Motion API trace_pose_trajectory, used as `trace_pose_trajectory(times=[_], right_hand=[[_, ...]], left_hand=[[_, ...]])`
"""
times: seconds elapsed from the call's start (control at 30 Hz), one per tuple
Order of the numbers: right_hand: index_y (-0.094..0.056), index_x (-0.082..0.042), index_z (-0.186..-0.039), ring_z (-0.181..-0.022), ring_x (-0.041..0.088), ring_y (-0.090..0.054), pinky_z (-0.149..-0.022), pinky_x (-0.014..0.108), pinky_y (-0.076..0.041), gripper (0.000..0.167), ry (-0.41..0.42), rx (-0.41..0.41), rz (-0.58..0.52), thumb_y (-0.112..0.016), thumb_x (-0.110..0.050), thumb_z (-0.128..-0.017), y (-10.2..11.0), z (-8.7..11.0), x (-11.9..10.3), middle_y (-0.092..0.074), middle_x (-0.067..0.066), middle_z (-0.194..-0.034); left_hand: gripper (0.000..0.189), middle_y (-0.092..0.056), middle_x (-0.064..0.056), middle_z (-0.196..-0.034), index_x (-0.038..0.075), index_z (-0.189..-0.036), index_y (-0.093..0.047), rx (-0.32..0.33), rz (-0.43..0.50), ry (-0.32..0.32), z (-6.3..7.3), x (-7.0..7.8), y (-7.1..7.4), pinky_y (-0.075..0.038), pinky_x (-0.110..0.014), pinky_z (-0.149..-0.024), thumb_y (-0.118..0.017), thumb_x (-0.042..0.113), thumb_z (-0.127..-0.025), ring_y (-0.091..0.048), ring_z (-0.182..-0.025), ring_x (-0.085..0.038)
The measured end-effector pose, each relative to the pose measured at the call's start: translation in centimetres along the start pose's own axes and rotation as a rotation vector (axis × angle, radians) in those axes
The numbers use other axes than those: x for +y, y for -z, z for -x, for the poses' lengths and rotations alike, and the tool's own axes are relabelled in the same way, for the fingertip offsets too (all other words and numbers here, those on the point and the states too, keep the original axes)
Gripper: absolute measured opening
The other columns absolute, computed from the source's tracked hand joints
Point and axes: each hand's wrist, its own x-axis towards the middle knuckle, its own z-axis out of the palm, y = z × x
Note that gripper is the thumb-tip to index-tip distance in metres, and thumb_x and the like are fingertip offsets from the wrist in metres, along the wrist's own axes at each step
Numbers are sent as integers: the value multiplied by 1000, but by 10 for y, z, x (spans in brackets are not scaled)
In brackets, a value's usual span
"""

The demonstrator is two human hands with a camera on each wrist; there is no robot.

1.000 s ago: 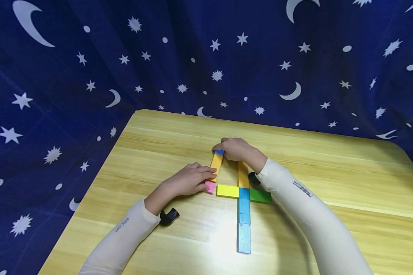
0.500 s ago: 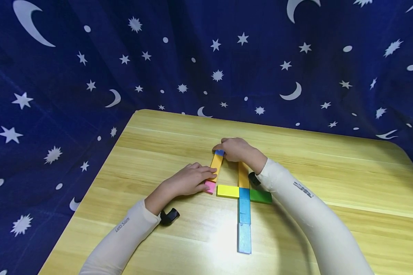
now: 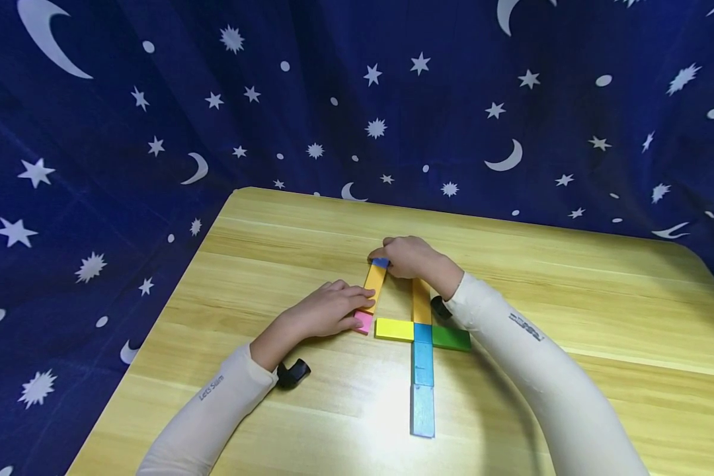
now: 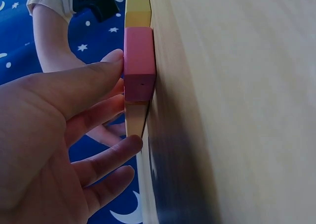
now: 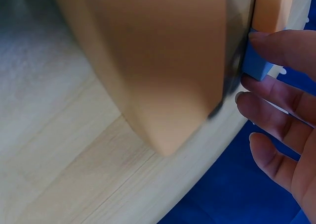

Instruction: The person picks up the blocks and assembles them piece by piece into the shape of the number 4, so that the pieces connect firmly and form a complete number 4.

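Note:
A short row of toy blocks slants across the table: a pink block (image 3: 363, 322), an orange block (image 3: 373, 283) and a small blue block (image 3: 380, 262) at the far end. My left hand (image 3: 327, 309) reaches in from the left, with its thumb on the pink block and its fingers, fairly straight, resting over the orange one. At the far end, my right hand (image 3: 415, 259) pinches the blue block between thumb and index finger, its other fingers loose. Part of a second orange block (image 3: 421, 305) is hidden under the right wrist; it looms large in the right wrist view.
Beside the slanted row lie a yellow block (image 3: 394, 330), a small blue one (image 3: 422, 333) and a green block (image 3: 451, 338), in a crossing line. Two light-blue blocks (image 3: 422, 363) run towards the front. A dark-blue star-patterned curtain (image 3: 333, 99) hangs behind the wooden table (image 3: 571, 297).

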Motion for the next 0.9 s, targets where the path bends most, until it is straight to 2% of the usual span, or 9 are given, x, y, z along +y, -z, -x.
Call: trace_pose_trajectory(times=[0.13,0.37,0.5,0.63,0.77,0.9], right_hand=[[-59,-26,-123,-74,24,-57,-72,42,-50,43,7,8,4,-57,-7,-83,0,1,1,-60,9,-99],[-57,-26,-124,-92,27,-59,-78,44,-49,44,9,4,17,-58,-9,-84,1,4,0,-60,10,-102],[-55,-26,-127,-92,27,-59,-79,44,-49,45,4,-2,33,-59,-11,-84,2,6,-1,-60,10,-103],[-48,-25,-133,-99,29,-57,-84,46,-47,51,-41,-3,55,-59,-15,-85,3,8,-1,-60,11,-110],[-37,-24,-140,-112,33,-50,-92,50,-41,60,-114,4,20,-59,-17,-85,11,15,7,-55,13,-123],[-35,-21,-142,-113,36,-49,-89,51,-41,63,-147,41,-29,-62,-21,-84,17,27,21,-53,15,-125]], left_hand=[[47,-39,4,-143,19,-134,-47,0,5,4,0,1,1,-35,-37,-101,-53,36,-91,-44,-117,-20],[47,-40,4,-143,19,-134,-47,0,5,0,0,3,1,-34,-37,-100,-53,36,-91,-44,-117,-20],[47,-40,3,-142,19,-134,-48,1,7,-3,1,3,1,-34,-37,-100,-53,36,-90,-44,-117,-20],[47,-40,3,-142,19,-134,-48,1,15,-5,0,3,1,-34,-37,-100,-53,36,-90,-44,-117,-20],[47,-40,3,-143,18,-134,-48,1,15,-5,1,3,2,-34,-38,-101,-53,35,-91,-44,-118,-21],[47,-40,2,-143,17,-133,-48,-3,24,2,2,2,3,-33,-39,-102,-54,34,-90,-44,-119,-21]])
